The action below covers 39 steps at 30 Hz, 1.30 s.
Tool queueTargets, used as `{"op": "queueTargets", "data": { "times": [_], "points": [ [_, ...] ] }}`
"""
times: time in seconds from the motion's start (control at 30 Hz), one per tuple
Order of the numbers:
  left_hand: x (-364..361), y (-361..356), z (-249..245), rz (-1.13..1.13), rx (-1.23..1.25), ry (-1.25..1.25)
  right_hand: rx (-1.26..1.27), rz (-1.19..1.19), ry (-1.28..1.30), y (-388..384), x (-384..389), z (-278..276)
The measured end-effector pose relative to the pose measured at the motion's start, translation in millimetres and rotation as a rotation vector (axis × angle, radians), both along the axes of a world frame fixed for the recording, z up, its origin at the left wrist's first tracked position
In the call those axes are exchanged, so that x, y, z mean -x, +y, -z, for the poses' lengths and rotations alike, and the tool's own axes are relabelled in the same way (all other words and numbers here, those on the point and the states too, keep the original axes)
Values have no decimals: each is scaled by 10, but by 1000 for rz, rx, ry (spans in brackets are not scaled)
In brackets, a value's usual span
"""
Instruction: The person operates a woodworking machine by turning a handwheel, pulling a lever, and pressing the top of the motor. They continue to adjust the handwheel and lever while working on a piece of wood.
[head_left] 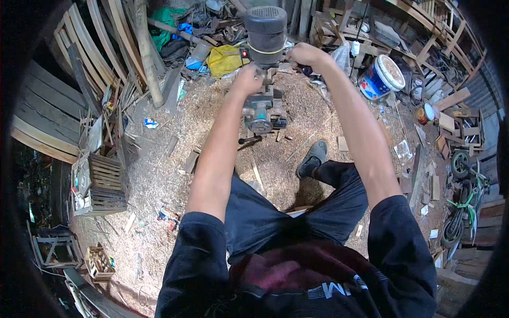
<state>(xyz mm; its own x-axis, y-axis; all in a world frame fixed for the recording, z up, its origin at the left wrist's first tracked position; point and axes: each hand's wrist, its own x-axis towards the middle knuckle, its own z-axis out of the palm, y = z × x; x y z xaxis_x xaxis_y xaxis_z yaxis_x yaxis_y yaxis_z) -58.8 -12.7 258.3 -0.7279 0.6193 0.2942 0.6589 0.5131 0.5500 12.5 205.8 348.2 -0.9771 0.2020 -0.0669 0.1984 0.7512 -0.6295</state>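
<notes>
In front of me stands a bench machine with a dark upright motor housing (266, 33), a red switch on its left side and a round handwheel (260, 125) at its near end. My left hand (248, 80) is closed at the left side of the machine, just below the motor; what its fingers hold is hidden. On the other side, my right hand (307, 55) is curled closed next to the motor housing, and its grip is too small to make out. A teal part (260, 112) sits behind the handwheel.
Wood shavings (154, 159) cover the ground. A yellow cloth or sack (224, 61) lies left of the motor, and a white-and-blue bucket (383, 78) stands to the right. Slatted crates (107, 180) and curved boards (47, 106) line the left; a small bike (462, 201) is far right.
</notes>
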Motion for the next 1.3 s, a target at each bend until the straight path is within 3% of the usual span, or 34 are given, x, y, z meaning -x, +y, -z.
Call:
{"op": "queueTargets", "data": {
  "times": [0.03, 0.1, 0.27, 0.3, 0.37, 0.4, 0.43, 0.47, 0.53, 0.57, 0.6, 0.67, 0.77, 0.9, 1.0, 1.07, 1.17, 1.3],
  "points": [
    [-65, -70, 11, 1, 65, -50, -191, 14, -39, 43, 204, 96],
    [-199, -205, 59, 6, 197, -152, -590, -179, 67, -77, 278, 59],
    [76, -241, 1205, 35, 227, -214, -640, -132, 17, -39, 87, 138],
    [62, -246, 1270, 16, 234, -215, -288, 11, -146, -63, 64, 68],
    [-94, -238, 1287, -78, 246, -594, 433, 313, -460, -122, -73, -55],
    [-111, -208, 1260, -127, 245, -776, 326, 286, -483, -172, -130, -132],
    [41, -114, 1898, -75, 241, -592, 211, 252, -504, -164, -104, -163],
    [64, -82, 2354, -28, 195, -423, 195, -173, -324, 122, -119, 17],
    [-14, -52, 2998, 28, 62, -77, 123, -198, -366, 29, -171, -10],
    [-85, -37, 3146, 48, -32, 94, 60, 200, -578, -355, -220, -256],
    [-134, 15, 3164, -3, -99, 162, 1, 231, -561, -331, -195, -136],
    [-276, -45, 2749, -53, -161, -80, -90, 359, -711, -380, -154, -87],
    [-294, 23, 2717, -129, -203, 13, -144, 485, -572, -506, -249, 56],
    [-282, 42, 2745, -132, -208, -120, -333, 353, -488, -420, -386, 375],
    [-303, -4, 2732, -72, -227, -249, -285, 226, -395, -370, -569, 590],
    [-281, -13, 2614, -71, -146, -268, -55, 352, -539, -429, -531, 611],
    [-262, -10, 2574, -88, -88, -251, 145, 293, -221, -380, -758, 1125],
    [-281, 41, 2669, -107, -143, -196, 322, 401, -101, -441, -880, 1404]
  ]
}}
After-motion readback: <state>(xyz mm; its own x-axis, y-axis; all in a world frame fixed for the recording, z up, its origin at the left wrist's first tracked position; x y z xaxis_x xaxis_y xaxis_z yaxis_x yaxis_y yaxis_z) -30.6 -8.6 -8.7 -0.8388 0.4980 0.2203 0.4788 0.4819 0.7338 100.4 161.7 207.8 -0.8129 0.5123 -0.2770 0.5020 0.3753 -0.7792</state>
